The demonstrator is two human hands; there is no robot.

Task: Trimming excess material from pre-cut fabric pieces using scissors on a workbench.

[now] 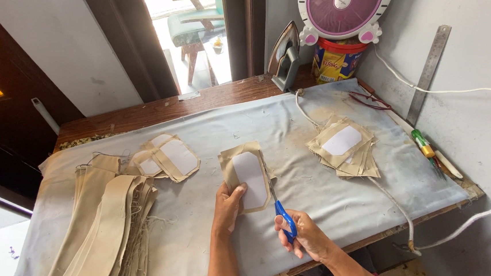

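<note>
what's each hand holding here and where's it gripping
The left hand pins the tan fabric piece with the white patch at its lower left edge. The right hand holds blue-handled scissors by the handle loops, blades at the piece's right edge.

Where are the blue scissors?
In the head view, the blue scissors are in the right hand, near the table's front edge, cutting beside the tan fabric piece.
</note>
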